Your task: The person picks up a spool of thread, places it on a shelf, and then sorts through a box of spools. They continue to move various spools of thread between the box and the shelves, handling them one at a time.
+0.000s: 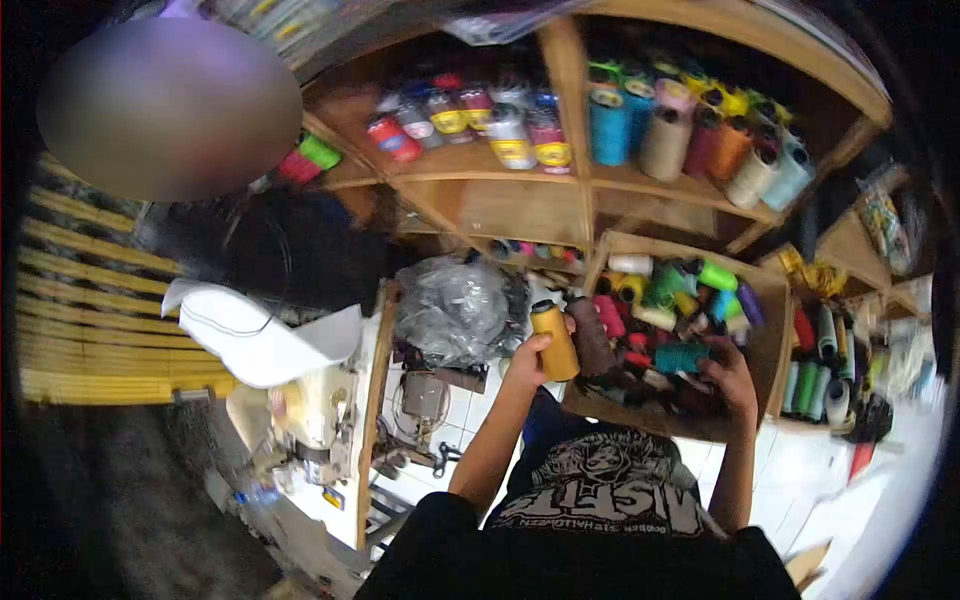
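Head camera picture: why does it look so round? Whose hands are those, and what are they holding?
The camera sits on a person's head and looks down, so you see their own arms and black shirt at the bottom. Its lens bends the edges round. The left hand holds a mustard-yellow thread spool. The right hand reaches into a wooden box of colourful spools, beside a teal spool. Shelves above hold more spools. On the left are a sewing machine and a white cap.

Mustard-yellow thread cone [555,340], teal spool [682,357], brown wooden crate [770,345], black printed shirt [600,480]
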`<state>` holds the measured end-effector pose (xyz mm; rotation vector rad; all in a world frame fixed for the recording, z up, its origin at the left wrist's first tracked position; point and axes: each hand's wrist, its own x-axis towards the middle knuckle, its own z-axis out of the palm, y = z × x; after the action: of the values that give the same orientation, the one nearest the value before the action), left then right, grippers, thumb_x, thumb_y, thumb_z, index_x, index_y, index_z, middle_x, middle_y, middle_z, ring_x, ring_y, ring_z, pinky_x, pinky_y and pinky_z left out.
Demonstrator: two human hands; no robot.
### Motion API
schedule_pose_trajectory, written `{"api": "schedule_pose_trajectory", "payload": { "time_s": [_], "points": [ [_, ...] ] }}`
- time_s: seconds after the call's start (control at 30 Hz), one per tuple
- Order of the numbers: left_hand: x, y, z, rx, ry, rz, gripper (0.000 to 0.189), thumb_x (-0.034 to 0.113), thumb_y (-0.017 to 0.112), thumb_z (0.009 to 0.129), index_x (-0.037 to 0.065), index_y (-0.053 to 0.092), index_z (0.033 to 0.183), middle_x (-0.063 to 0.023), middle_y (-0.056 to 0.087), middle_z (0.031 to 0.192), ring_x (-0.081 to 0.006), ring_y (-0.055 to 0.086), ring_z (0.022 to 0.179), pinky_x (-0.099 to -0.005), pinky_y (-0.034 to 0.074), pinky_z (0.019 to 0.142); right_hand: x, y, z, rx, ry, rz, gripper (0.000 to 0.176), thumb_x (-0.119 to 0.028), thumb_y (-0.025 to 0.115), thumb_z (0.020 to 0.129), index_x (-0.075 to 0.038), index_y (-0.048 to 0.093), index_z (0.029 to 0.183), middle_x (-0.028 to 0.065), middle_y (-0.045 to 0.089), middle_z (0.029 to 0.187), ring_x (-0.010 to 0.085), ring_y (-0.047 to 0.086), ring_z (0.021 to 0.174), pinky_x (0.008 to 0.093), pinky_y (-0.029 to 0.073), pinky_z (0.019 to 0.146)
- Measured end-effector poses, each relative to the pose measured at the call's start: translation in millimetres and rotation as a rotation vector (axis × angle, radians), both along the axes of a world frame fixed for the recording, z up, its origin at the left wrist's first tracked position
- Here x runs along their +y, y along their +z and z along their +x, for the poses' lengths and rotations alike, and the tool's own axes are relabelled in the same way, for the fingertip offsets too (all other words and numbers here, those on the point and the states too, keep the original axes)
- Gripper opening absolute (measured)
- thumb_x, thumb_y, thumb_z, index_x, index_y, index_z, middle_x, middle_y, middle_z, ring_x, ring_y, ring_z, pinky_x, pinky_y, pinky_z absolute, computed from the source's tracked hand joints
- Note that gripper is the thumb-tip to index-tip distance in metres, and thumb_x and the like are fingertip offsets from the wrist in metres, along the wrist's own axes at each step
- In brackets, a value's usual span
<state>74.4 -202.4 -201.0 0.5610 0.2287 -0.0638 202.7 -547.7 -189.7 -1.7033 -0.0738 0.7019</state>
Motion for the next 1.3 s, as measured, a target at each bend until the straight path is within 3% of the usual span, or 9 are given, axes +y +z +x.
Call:
{"api": "schedule_pose_trajectory", "payload": {
  "time_s": [0.13,0.27,0.33,0.53,0.63,0.7,0.9,1.07,1.3],
  "points": [
    [73,20,-32,-0.027,0.133,0.078,0.054,0.035,0.071,0.067,0.003,0.047,0.104,-0.0059,0.053,0.083,-0.02,0.062,0.07,-0.0349,0.055,0.059,110,40,3,-0.193,0.013,0.213,0.048,-0.012,0.071,0.074,0.002,0.051,0.116,0.006,0.056,0.103,0.0154,0.052,0.092,0.0276,0.043,0.082],
    [145,32,-71,-0.044,0.095,0.181,0.051,0.035,0.068,0.069,0.006,0.049,0.107,-0.0047,0.053,0.089,-0.0168,0.057,0.077,-0.0323,0.051,0.066,257,103,-5,-0.319,0.164,0.272,0.048,-0.01,0.071,0.075,0.003,0.051,0.117,0.0087,0.058,0.109,0.0164,0.054,0.101,0.028,0.041,0.09],
    [174,33,-89,-0.023,0.091,0.201,0.051,0.035,0.068,0.069,0.006,0.05,0.106,-0.0045,0.053,0.089,-0.0167,0.057,0.08,-0.0323,0.05,0.067,331,129,-12,-0.626,0.306,0.161,0.047,-0.018,0.072,0.074,-0.001,0.055,0.115,0.0096,0.062,0.106,0.0157,0.057,0.1,0.03,0.043,0.089],
    [239,19,-116,0.016,0.091,0.288,0.048,0.032,0.067,0.073,0.006,0.053,0.11,-0.0037,0.055,0.094,-0.0158,0.054,0.089,-0.031,0.046,0.076,516,205,-28,-0.997,0.52,0.0,0.046,-0.032,0.07,0.075,-0.004,0.059,0.111,0.0181,0.064,0.099,0.032,0.061,0.096,0.0373,0.048,0.082],
    [251,23,-113,0.026,0.083,0.275,0.05,0.033,0.066,0.071,0.005,0.053,0.11,-0.0047,0.055,0.101,-0.017,0.054,0.091,-0.0321,0.046,0.077,593,204,0,-1.263,0.602,-0.23,0.053,-0.037,0.069,0.076,0.001,0.057,0.111,0.0237,0.063,0.095,0.0371,0.062,0.09,0.0407,0.049,0.078],
    [257,9,-106,0.019,0.058,0.258,0.045,0.027,0.065,0.075,0.005,0.053,0.112,-0.0052,0.056,0.104,-0.0166,0.054,0.094,-0.0317,0.046,0.079,633,196,19,-1.424,0.498,-0.162,0.048,-0.031,0.068,0.077,0.004,0.057,0.107,0.0257,0.062,0.095,0.0394,0.06,0.092,0.043,0.049,0.077],
    [254,3,-86,-0.084,-0.026,0.22,0.042,0.023,0.068,0.078,0.004,0.055,0.113,-0.0047,0.059,0.108,-0.0148,0.054,0.1,-0.0294,0.043,0.087,711,209,65,-1.417,0.592,-0.48,0.042,-0.035,0.065,0.08,0.0,0.062,0.103,0.0243,0.061,0.101,0.0387,0.059,0.097,0.0458,0.049,0.08],
    [247,8,-86,-0.054,-0.058,0.252,0.041,0.026,0.069,0.074,0.005,0.057,0.108,-0.0029,0.057,0.1,-0.0157,0.054,0.093,-0.0297,0.043,0.081,726,220,69,-1.453,0.634,-0.64,0.041,-0.034,0.067,0.078,0.0,0.064,0.1,0.0236,0.064,0.095,0.0367,0.062,0.091,0.0429,0.051,0.077],
    [251,5,-92,-0.046,-0.023,0.211,0.043,0.024,0.068,0.074,0.004,0.055,0.111,-0.0025,0.056,0.101,-0.0149,0.053,0.095,-0.0284,0.041,0.084,726,219,68,-1.44,0.554,-0.636,0.043,-0.034,0.068,0.076,0.001,0.062,0.1,0.0222,0.064,0.093,0.0351,0.063,0.091,0.0434,0.049,0.081]
  ]
}}
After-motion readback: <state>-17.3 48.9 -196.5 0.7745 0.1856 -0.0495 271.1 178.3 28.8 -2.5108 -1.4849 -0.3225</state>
